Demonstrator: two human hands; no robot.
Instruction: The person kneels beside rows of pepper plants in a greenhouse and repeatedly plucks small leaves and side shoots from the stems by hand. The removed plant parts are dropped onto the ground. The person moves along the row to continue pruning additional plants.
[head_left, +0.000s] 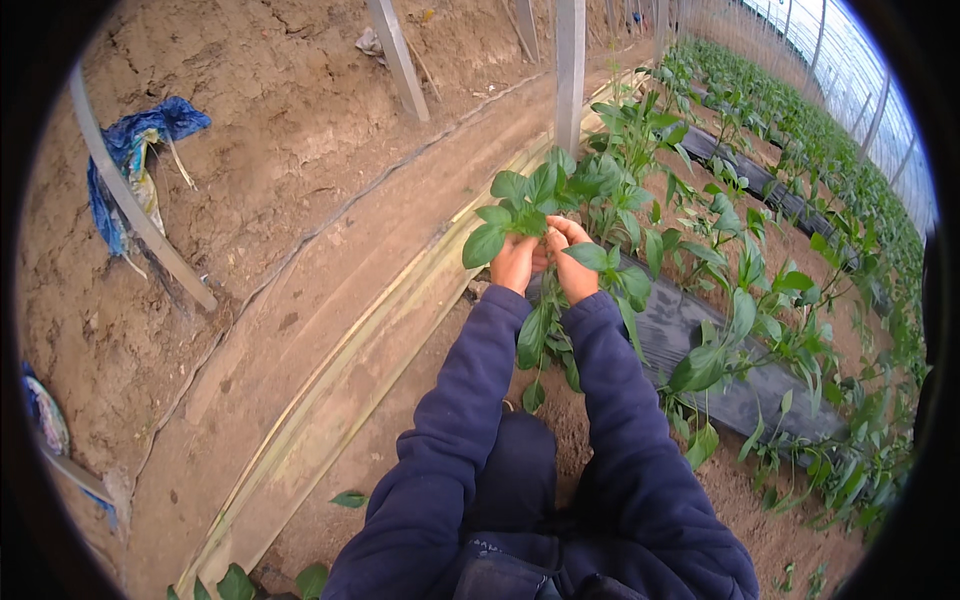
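Observation:
Both of my hands are close together at the upper middle, among the leaves of a green pepper-like plant (534, 334). My left hand (514, 261) has its fingers curled around the plant's upper part, below a cluster of broad leaves (486, 244). Beside it, my right hand (571, 259) has its thumb and fingers bent at the stem, the fingertips near those of my left hand. A leaf partly covers the right hand. Leaves and fingers hide what exactly lies between the fingertips.
Black plastic mulch (675, 322) runs along the plant row on the right. A concrete post (569, 75) stands just beyond my hands. A yellowish plastic-covered edge (330, 397) and a dark hose (300, 244) run on the left. Blue plastic scraps (112, 210) lie farther left.

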